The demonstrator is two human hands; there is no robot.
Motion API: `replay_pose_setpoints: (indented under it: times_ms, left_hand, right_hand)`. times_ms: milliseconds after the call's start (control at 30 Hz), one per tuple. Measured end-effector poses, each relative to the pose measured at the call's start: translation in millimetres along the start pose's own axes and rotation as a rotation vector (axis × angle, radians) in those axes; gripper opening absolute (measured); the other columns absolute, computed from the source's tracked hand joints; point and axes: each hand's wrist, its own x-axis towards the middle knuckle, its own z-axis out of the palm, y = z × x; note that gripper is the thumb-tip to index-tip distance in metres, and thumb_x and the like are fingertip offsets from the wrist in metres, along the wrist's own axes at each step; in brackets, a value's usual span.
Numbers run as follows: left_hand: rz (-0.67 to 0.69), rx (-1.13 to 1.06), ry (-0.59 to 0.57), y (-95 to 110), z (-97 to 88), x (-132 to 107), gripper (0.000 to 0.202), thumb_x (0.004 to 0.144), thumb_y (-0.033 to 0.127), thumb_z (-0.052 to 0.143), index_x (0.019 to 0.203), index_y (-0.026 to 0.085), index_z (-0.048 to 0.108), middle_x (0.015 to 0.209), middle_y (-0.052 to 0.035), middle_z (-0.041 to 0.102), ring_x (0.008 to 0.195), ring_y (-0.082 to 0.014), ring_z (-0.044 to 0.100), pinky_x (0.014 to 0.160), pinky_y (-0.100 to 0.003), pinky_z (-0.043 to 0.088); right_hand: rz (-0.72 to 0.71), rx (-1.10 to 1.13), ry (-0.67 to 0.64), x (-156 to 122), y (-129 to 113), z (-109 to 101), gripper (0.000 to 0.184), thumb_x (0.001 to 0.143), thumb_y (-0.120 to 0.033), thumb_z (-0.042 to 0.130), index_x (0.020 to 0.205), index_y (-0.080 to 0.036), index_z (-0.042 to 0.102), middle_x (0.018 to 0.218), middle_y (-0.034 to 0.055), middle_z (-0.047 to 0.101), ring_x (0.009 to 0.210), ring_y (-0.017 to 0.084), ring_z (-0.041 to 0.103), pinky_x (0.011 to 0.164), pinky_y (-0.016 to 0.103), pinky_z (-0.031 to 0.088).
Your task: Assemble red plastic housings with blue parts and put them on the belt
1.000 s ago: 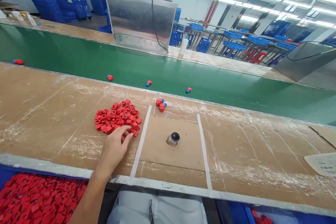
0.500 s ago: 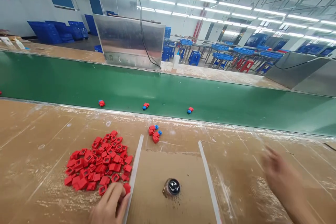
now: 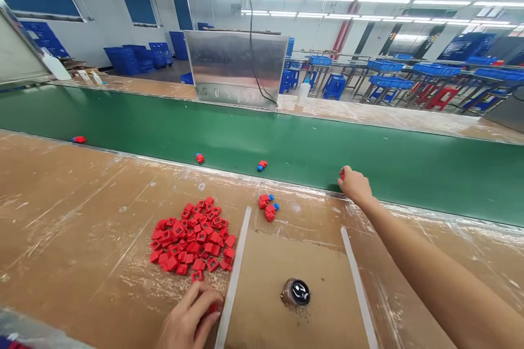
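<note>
My left hand (image 3: 190,316) sits at the lower edge of a loose pile of small red plastic pieces (image 3: 190,242), with a red piece (image 3: 212,308) showing between its fingers. My right hand (image 3: 355,185) reaches over the near edge of the green conveyor belt (image 3: 368,166), and a red piece (image 3: 341,173) shows at its fingertips. Several red-and-blue parts (image 3: 268,206) lie in a small group above a cardboard sheet (image 3: 262,289). A round black-topped metal object (image 3: 297,293) stands on that sheet. Further red-and-blue parts (image 3: 262,165) lie on the belt.
Two white strips (image 3: 235,278) run along the cardboard's sides on the brown work surface (image 3: 82,202). Beyond the belt stand a steel panel (image 3: 235,68) with a black cable, blue crates, and tables with blue bins and stools.
My right hand has moved up and across from the work surface to the belt's near edge. My left hand remains near the pile, and the view has swung slightly.
</note>
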Motion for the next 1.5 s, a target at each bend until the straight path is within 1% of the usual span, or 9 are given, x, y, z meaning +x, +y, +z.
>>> replay_pose_setpoints:
  times_ms: [67, 133, 267, 400, 600, 733, 900, 1200, 1500]
  left_hand:
    - [-0.087, -0.144, -0.036, 6, -4.2, 0, 0.016, 0.089, 0.037, 0.058, 0.085, 0.025, 0.067, 0.087, -0.0038, 0.066, 0.078, -0.0192, 0.064, 0.075, -0.027, 0.054]
    - [-0.167, -0.371, -0.086, 13, -2.5, 0, 0.018, 0.087, 0.039, 0.062, 0.095, 0.024, 0.067, 0.089, -0.0042, 0.068, 0.082, -0.0198, 0.065, 0.075, -0.028, 0.055]
    - [-0.244, -0.785, -0.176, 26, 16.9, -2, 0.039, 0.085, 0.043, 0.067, 0.118, 0.022, 0.067, 0.101, -0.0067, 0.069, 0.086, -0.0185, 0.063, 0.078, -0.028, 0.054]
    - [-0.305, -1.071, -0.208, 38, 42.2, -3, 0.032, 0.079, 0.038, 0.075, 0.104, 0.018, 0.073, 0.086, -0.0040, 0.068, 0.073, -0.0128, 0.059, 0.071, -0.023, 0.051]
    - [-0.362, -1.184, -0.236, 49, 67.4, -2, 0.041, 0.071, 0.028, 0.083, 0.108, 0.016, 0.070, 0.094, -0.0045, 0.068, 0.083, -0.0128, 0.059, 0.078, -0.023, 0.049]
    - [-0.310, -1.112, -0.249, 50, 76.0, -5, 0.039, 0.073, 0.028, 0.082, 0.107, 0.014, 0.070, 0.091, -0.0038, 0.068, 0.082, -0.0113, 0.058, 0.075, -0.020, 0.046]
    - [-0.239, -1.104, -0.225, 51, 77.5, -10, 0.036, 0.075, 0.030, 0.079, 0.107, 0.017, 0.067, 0.095, -0.0030, 0.067, 0.086, -0.0136, 0.062, 0.081, -0.025, 0.049]
    - [-0.258, -1.109, -0.273, 48, 76.9, -15, 0.035, 0.079, 0.035, 0.075, 0.103, 0.015, 0.061, 0.088, -0.0042, 0.068, 0.073, -0.0128, 0.064, 0.067, -0.024, 0.051]
    - [-0.245, -1.056, -0.279, 47, 78.8, -16, 0.032, 0.083, 0.032, 0.072, 0.107, 0.015, 0.060, 0.082, -0.0021, 0.065, 0.071, -0.0115, 0.062, 0.066, -0.023, 0.049]
  right_hand:
    - [-0.017, 0.029, 0.008, -24, 5, -15, 0.035, 0.089, -0.015, 0.052, 0.123, -0.007, 0.053, 0.105, 0.0236, 0.066, 0.100, 0.033, 0.063, 0.084, 0.042, 0.044]
    - [-0.064, 0.081, -0.006, -52, 9, -30, 0.039, 0.089, -0.019, 0.053, 0.127, -0.009, 0.050, 0.106, 0.0199, 0.069, 0.098, 0.031, 0.065, 0.083, 0.040, 0.046]
    - [-0.202, 0.198, -0.111, -119, 10, -56, 0.025, 0.088, -0.027, 0.054, 0.109, -0.017, 0.061, 0.098, 0.0101, 0.073, 0.087, 0.023, 0.069, 0.078, 0.032, 0.052]
    - [-0.417, 0.328, -0.189, -190, 2, -74, 0.030, 0.092, -0.037, 0.050, 0.112, -0.020, 0.065, 0.103, 0.0090, 0.071, 0.087, 0.022, 0.069, 0.076, 0.034, 0.054]
    - [-0.633, 0.344, -0.247, -262, -26, -74, 0.025, 0.096, -0.034, 0.051, 0.116, -0.023, 0.062, 0.100, 0.0070, 0.069, 0.081, 0.020, 0.066, 0.071, 0.035, 0.053]
    - [-0.734, 0.267, -0.175, -276, -40, -64, 0.021, 0.099, -0.028, 0.046, 0.114, -0.020, 0.060, 0.103, 0.0082, 0.067, 0.085, 0.021, 0.065, 0.072, 0.035, 0.053]
    - [-0.845, 0.225, -0.155, -276, -49, -59, 0.020, 0.101, -0.025, 0.044, 0.114, -0.019, 0.058, 0.104, 0.0091, 0.066, 0.088, 0.023, 0.065, 0.074, 0.035, 0.053]
    - [-0.895, 0.182, -0.184, -279, -58, -56, 0.016, 0.100, -0.021, 0.048, 0.110, -0.018, 0.060, 0.097, 0.0071, 0.066, 0.083, 0.022, 0.065, 0.071, 0.033, 0.051]
    - [-0.877, 0.111, -0.243, -282, -61, -60, 0.015, 0.099, -0.020, 0.050, 0.106, -0.019, 0.063, 0.093, 0.0058, 0.064, 0.077, 0.020, 0.064, 0.066, 0.031, 0.048]
